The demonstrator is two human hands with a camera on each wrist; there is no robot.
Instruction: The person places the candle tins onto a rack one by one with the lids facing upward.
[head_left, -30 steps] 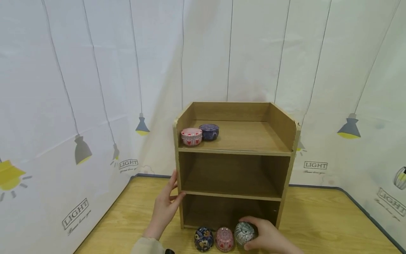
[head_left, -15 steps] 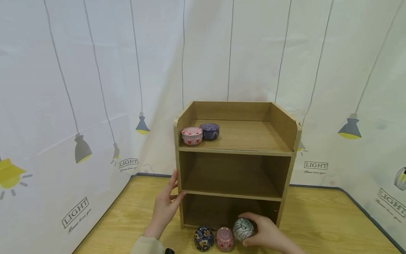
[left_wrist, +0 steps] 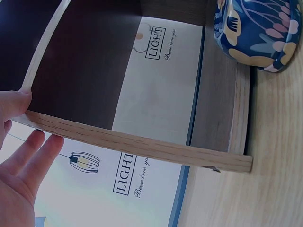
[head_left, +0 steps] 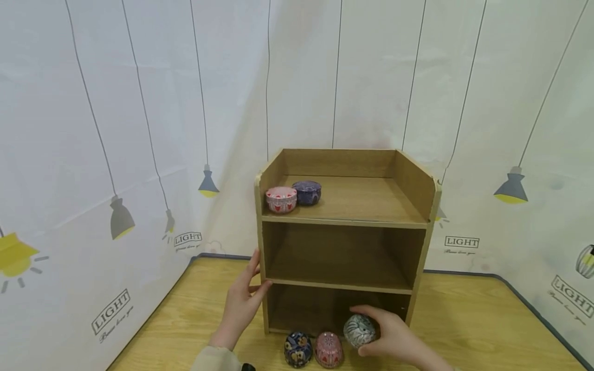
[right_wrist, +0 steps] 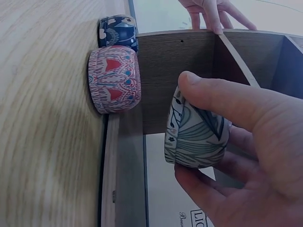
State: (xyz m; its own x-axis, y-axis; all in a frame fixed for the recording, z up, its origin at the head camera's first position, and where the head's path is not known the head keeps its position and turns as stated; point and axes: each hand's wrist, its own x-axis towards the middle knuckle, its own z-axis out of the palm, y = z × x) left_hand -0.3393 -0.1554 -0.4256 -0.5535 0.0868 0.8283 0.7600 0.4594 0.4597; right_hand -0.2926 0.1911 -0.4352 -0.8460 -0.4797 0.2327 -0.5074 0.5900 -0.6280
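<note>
We see the right hand [head_left: 398,337] curled round a grey-and-white patterned tin [head_left: 359,330], thumb over its top and fingers under its base, so the tin is pinched between them and lifted clear of the wooden table [head_left: 468,330]. In the right wrist view the same tin [right_wrist: 195,131] sits tilted in the grip, its leaf pattern facing us, right in front of the lowest opening of the wooden shelf unit [head_left: 345,242].

Just to the left of the right hand stand two more tins on the table: a pink tin [head_left: 328,349] beside the held one, and a dark blue flowered tin [head_left: 298,348] beyond it, the two touching or nearly so. Both rest against the front foot of the shelf unit.

The left hand [head_left: 241,304] lies flat and spread against the left side wall of the shelf unit, fingers straight and pointing up, thumb hooked on the front edge at the level of the middle board. In the left wrist view the fingers [left_wrist: 33,156] are relaxed and apart, gripping nothing, with the blue tin [left_wrist: 258,30] near the far corner of the frame.

High above both hands, on the top shelf at its left end, sit a pink-and-white tin [head_left: 280,199] and a purple tin [head_left: 306,192], side by side and touching
</note>
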